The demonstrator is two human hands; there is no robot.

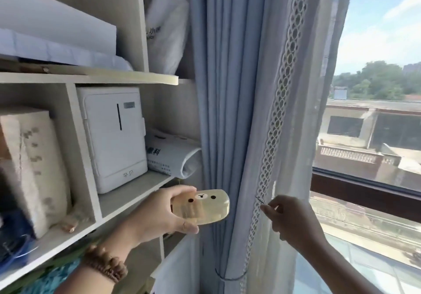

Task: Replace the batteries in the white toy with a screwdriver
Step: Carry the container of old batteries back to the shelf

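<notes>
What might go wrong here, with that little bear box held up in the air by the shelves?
1. The left hand grips the bear box by one end only, in mid-air beyond the shelf; it could slip and fall.
2. The right hand pinches a thin tool right against the lace curtain; the tip might snag in the holes.
3. Nothing lies under the hands, so anything small that comes loose would probably drop out of sight.

Two characters, "孕贝", are showing low on the white appliance point(114, 138) on the shelf; beside it, "科" is showing on a white package point(168, 157); other print is blurring beyond reading.
</notes>
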